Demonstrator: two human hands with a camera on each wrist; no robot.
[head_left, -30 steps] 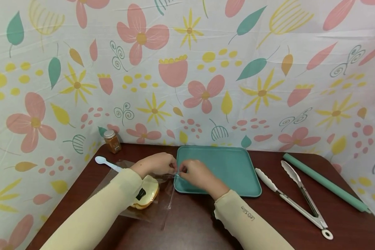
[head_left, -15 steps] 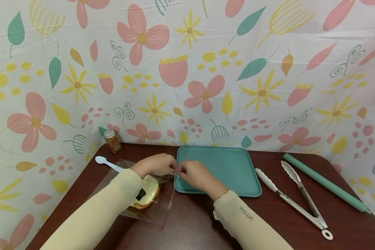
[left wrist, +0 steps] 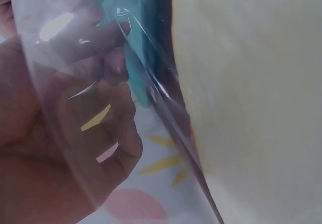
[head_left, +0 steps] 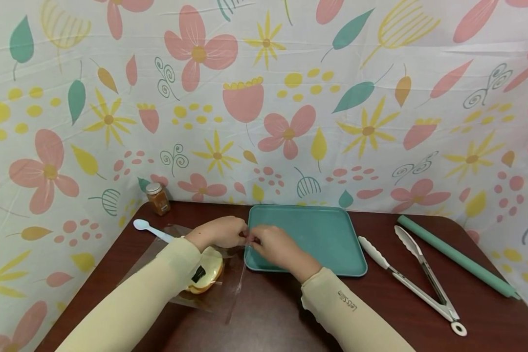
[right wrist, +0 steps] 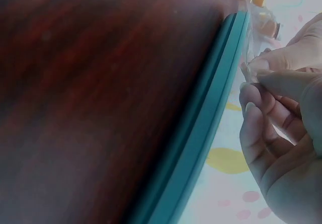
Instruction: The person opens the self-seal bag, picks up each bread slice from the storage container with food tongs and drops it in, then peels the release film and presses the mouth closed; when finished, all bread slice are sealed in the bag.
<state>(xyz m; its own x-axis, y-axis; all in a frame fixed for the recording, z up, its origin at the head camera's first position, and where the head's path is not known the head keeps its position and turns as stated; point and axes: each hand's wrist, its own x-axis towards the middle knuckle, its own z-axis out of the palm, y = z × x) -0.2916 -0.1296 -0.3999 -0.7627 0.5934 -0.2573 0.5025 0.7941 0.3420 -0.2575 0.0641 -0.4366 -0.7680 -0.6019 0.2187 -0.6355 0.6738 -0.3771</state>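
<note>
A clear plastic bag (head_left: 229, 300) lies on the table at left centre, with a round cream-topped bread item (head_left: 213, 266) bearing a small black patch inside or under the film. At the bag's right edge, my left hand (head_left: 222, 231) pinches the film, its fingertips nearly meeting those of my right hand (head_left: 275, 245). The right wrist view shows thumb and forefinger of that right hand pinching the film edge (right wrist: 249, 65). Through clear film in the left wrist view, curled left fingers appear beside the large pale bread surface (left wrist: 256, 103).
Beneath and behind the right hand lies a teal tray (head_left: 308, 234). White-tipped tongs (head_left: 415, 286) lie spread to its right, beside a green roll (head_left: 459, 256). A pale blue spoon (head_left: 147, 228) and a spice jar (head_left: 158, 199) are at the back left. Patterned cloth (head_left: 286, 98) hangs behind.
Both hands stay at the bag's edge. Their fingertips have drawn slightly closer together, covering a shiny bit of film that showed between them. The bread, tray and tongs have not moved.
</note>
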